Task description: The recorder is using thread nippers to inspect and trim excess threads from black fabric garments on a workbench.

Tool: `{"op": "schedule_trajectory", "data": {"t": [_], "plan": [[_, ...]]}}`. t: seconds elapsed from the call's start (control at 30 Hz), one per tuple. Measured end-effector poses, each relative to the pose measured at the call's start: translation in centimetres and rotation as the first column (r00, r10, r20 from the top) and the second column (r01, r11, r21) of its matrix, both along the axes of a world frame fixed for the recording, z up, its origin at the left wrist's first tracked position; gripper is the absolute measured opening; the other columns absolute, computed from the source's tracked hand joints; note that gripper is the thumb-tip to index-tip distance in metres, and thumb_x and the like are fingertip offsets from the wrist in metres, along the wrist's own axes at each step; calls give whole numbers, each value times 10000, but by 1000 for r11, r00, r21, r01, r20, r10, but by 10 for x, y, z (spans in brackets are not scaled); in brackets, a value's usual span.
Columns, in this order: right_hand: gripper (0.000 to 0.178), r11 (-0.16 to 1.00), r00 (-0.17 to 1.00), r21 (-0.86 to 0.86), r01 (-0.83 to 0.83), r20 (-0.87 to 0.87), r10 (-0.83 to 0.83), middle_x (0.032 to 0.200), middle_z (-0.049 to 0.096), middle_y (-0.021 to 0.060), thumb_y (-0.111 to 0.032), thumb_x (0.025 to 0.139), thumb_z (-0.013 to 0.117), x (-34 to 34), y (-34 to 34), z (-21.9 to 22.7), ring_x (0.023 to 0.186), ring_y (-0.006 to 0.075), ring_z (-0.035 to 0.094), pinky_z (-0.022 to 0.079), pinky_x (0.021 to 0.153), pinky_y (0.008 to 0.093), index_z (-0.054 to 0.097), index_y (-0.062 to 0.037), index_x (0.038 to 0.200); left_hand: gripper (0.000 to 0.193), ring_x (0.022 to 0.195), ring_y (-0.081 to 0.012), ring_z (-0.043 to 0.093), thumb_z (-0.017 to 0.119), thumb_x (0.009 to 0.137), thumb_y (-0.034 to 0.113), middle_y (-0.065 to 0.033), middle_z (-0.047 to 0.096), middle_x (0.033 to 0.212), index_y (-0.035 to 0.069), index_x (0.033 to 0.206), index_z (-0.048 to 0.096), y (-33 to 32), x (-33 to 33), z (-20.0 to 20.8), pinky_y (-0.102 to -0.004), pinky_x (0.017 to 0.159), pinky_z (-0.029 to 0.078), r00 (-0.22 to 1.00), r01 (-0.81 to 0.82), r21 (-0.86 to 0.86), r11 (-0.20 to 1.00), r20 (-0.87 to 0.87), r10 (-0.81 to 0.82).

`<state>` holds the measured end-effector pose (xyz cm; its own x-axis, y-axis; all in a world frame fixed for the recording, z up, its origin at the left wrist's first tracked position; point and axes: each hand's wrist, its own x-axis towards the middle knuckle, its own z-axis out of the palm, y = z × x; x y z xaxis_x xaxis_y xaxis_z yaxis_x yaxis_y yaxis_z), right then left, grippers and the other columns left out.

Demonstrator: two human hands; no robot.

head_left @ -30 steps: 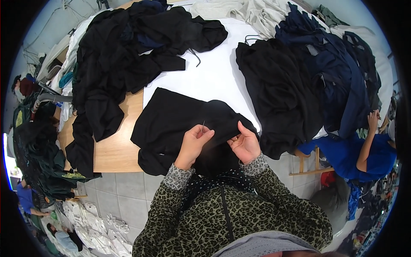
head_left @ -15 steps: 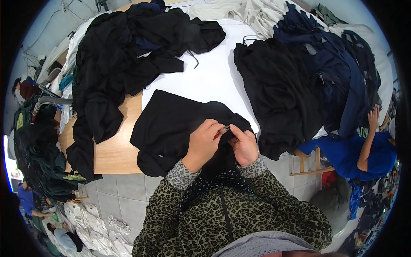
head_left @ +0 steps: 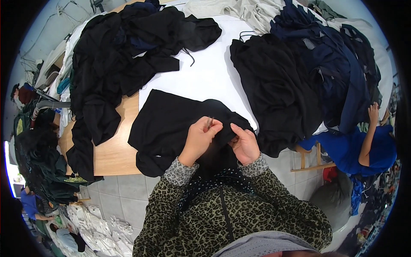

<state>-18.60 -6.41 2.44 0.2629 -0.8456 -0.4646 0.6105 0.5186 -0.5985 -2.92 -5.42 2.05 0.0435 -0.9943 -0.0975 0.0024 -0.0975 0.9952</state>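
Note:
A black garment [head_left: 167, 115] lies near me at the table's front edge, partly bunched toward my body. My left hand [head_left: 197, 139] is closed over it around small thread snips [head_left: 209, 123]; only a short metal part shows between the fingers. Just to the right, my right hand [head_left: 245, 145] pinches the garment's edge between thumb and fingers. A small gap separates the two hands. The fold beneath them is dark, and any thread there is too fine to make out.
Heaped black garments [head_left: 102, 73] cover the table's left side. To the right lie a black garment pile [head_left: 278, 90] and navy garments [head_left: 338, 77]. White cloth [head_left: 239, 10] lies at the back. A person in blue [head_left: 355, 147] works at the right, beside a wooden stool [head_left: 314, 160].
My left hand has drawn slightly left, away from the right hand. The snips, which pointed toward the right thumb, now point upward. My right hand keeps its pinch.

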Motion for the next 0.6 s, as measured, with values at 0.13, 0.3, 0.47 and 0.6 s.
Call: {"op": "schedule_trajectory", "data": {"t": [0.13,0.3,0.47,0.6], "plan": [[104,999,999,-48,-4,-42,2,860,661,27,-148,876,634,-9,-4,-25,765,124,606,455,730,277,641,-51,839,141,603,-222,559,680,762,-8,-104,586,819,6,882,608,3,-12,-5,-319,542,456,764,147,-592,792,577,290],[116,1000,1000,11,3,-15,-3,871,662,28,-164,884,626,-3,-1,-11,798,135,609,458,733,282,642,-52,855,69,612,-200,537,613,836,59,-64,534,771,24,868,563,0,-5,-13,-298,550,439,890,89,-380,921,445,97],[174,1000,997,1,-24,73,24,926,666,50,-173,922,570,-10,-6,-19,857,155,622,482,793,313,640,-17,949,102,551,3,363,549,932,142,73,446,686,47,894,555,2,5,-18,-169,478,284,904,39,105,994,-428,10],[232,998,990,28,-50,133,46,981,658,66,-188,953,522,-14,-8,-19,898,161,626,495,840,328,613,12,1029,167,610,-12,442,636,881,136,59,522,738,24,982,565,11,14,-11,-169,527,353,982,67,103,992,-184,-47]]}}
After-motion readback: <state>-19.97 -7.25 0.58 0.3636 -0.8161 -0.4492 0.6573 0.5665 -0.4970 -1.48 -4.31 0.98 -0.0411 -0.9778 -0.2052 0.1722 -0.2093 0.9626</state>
